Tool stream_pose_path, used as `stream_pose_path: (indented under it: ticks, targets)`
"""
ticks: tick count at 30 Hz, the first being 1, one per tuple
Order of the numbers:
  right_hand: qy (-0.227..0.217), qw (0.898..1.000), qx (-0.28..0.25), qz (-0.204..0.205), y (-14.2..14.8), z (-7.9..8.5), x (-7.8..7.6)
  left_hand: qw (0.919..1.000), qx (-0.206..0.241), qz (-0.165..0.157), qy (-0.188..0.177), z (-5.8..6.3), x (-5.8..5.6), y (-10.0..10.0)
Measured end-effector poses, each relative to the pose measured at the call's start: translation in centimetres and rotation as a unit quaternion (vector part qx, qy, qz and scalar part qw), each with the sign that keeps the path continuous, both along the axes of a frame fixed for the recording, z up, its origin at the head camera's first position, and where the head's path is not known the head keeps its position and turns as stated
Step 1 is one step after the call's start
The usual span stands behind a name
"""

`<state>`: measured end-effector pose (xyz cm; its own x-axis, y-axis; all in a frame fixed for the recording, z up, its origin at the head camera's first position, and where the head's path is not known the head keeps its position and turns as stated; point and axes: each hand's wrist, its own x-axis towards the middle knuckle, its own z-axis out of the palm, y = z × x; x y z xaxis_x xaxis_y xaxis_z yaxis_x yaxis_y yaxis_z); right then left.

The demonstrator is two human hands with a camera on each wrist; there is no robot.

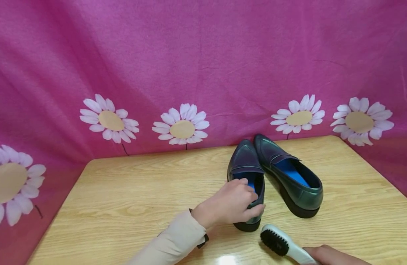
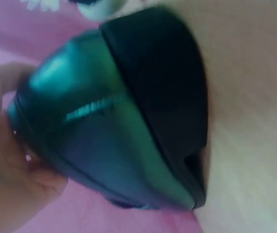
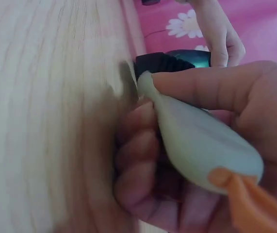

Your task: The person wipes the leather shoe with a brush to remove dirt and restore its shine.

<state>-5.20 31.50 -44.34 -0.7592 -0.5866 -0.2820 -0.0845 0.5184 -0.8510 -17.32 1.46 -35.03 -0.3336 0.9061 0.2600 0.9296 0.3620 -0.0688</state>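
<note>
Shoe (image 1: 245,161), left of the pair, on table (image 1: 140,198), heel rim pinched by my left hand (image 1: 228,204); right hand (image 1: 332,256) grips brush (image 1: 291,248) nearby. Likely steadying; next calls for bringing brush to leather.

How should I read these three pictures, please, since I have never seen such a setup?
There is no machine here, only a person working bare-handed. The wide picture comes from a camera worn on the head; the two closer ones come from cameras on the left and right wrists. On the wooden table stand a dark shoe and, to its right, a matching second shoe; behind hangs a pink cloth. The left hand grips the dark shoe at its heel, with fingers in the opening. The right hand holds a brush by its pale handle, which has an orange strap at its end.
</note>
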Motion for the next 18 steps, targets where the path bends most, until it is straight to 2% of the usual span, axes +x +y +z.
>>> stream_pose_path:
  ticks: [3, 6, 8, 10, 13, 16, 18]
  targets:
    - [-0.013, 0.996, -0.057, 0.061, -0.6, 0.9, -0.9, 0.9996, 0.019, 0.015, -0.015, -0.5, 0.4, -0.3]
    - [-0.024, 0.992, -0.089, 0.081, -1.0, 1.2, -1.2, 0.9972, 0.049, 0.029, -0.047, -0.8, 0.6, -0.7]
    - [-0.030, 0.992, -0.091, 0.083, -1.0, 1.1, -1.4, 0.9919, 0.091, 0.040, -0.079, -0.9, 0.6, -1.1]
    - [-0.029, 0.991, -0.097, 0.085, -1.0, 1.0, -1.5, 0.9818, 0.143, 0.048, -0.115, -1.0, 0.7, -1.4]
    - [-0.052, 0.989, -0.118, 0.077, -1.1, 1.1, -1.7, 0.9590, 0.229, 0.052, -0.159, -1.0, 0.8, -1.9]
    - [-0.078, 0.986, -0.133, 0.063, -1.4, 1.6, -1.7, 0.9352, 0.296, 0.051, -0.187, -1.1, 0.8, -2.5]
    - [-0.081, 0.984, -0.146, 0.059, -1.6, 2.0, -1.6, 0.9218, 0.328, 0.054, -0.199, -1.1, 0.7, -2.9]
